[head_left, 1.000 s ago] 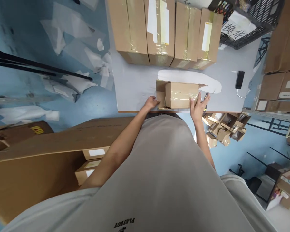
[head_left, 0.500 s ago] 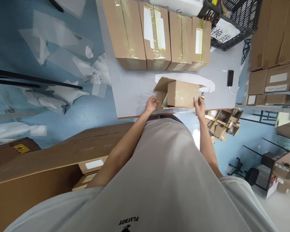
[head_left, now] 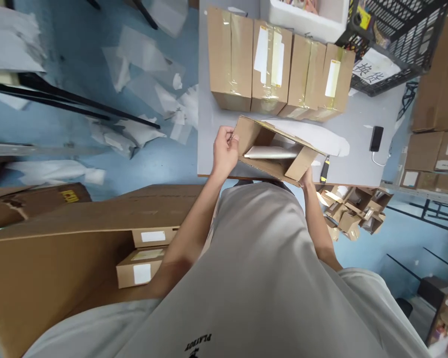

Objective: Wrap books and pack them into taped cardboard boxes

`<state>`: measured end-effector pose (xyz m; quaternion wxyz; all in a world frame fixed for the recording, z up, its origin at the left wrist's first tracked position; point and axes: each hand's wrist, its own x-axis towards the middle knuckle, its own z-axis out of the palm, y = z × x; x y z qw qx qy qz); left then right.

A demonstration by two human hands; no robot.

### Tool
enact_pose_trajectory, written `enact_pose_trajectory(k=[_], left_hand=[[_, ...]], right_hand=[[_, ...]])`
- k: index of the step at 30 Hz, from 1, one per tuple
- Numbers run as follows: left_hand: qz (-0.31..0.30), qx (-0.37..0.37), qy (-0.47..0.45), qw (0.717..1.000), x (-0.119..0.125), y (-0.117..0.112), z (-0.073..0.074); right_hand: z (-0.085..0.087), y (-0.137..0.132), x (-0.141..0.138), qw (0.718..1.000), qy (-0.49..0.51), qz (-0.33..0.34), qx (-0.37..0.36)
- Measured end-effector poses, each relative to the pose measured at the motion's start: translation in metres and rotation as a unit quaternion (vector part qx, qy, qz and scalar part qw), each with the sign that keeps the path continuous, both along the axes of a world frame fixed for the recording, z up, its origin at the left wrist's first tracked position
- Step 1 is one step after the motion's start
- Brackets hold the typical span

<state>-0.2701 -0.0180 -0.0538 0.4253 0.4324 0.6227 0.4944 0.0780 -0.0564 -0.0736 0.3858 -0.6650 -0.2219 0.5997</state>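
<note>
A small cardboard box [head_left: 263, 170] is tilted at the table's front edge, its open side facing me. Inside it lies a flat white item [head_left: 271, 152] whose kind I cannot make out. My left hand [head_left: 226, 148] grips the box's left flap between thumb and fingers. Low on the right side, my right hand [head_left: 306, 177] holds the box by its corner, its fingers partly hidden. A yellow and black utility knife [head_left: 324, 170] lies just right of the box. Behind the box is a white sheet-like piece [head_left: 321, 136] on the table.
Taped cartons [head_left: 271, 69] stand in a row at the table's back, near a white foam box [head_left: 309, 22] and a black crate [head_left: 395, 44]. A phone [head_left: 376, 138] with a cable lies right. A large open carton [head_left: 59, 268] is at my left; opened boxes [head_left: 353, 209] lie at lower right.
The box has been turned so that its open side faces me, and the white item inside shows. My left hand has risen with the flap. The knife is now fully visible.
</note>
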Motion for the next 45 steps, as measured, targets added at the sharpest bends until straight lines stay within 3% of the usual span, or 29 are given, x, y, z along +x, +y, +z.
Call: enact_pose_trajectory(k=[3,7,13,16,19,26,32,39,45], left_hand=[[0.026,-0.048,0.015,0.998,0.007,-0.002,0.008],[0.056,-0.078,0.021,0.995,0.025,-0.007,0.016],[0.094,-0.082,0.035,0.992,0.041,-0.014,0.022],[0.105,-0.085,0.036,0.99,0.044,-0.014,0.018],[0.109,-0.078,0.045,0.99,0.053,-0.009,0.01],[0.128,-0.061,0.073,0.987,0.081,0.027,-0.009],[0.088,-0.045,0.051,0.994,0.082,0.045,-0.007],[0.09,-0.078,0.064,0.991,0.086,0.011,-0.003],[0.116,-0.098,0.103,0.983,0.084,-0.033,0.014]], right_hand=[[-0.011,0.017,-0.005,0.999,0.01,0.022,-0.031],[-0.009,0.029,0.015,0.998,-0.017,0.035,-0.057],[0.025,0.03,0.063,0.997,-0.042,0.06,-0.019],[0.044,0.031,0.065,0.994,-0.047,0.099,0.026],[0.052,0.039,0.051,0.985,-0.065,0.143,0.076],[0.034,0.084,0.027,0.976,-0.082,0.158,0.128],[0.033,0.107,0.034,0.975,-0.076,0.158,0.134],[0.042,0.099,0.029,0.982,-0.05,0.146,0.107],[0.064,0.085,0.032,0.982,-0.049,0.16,0.088]])
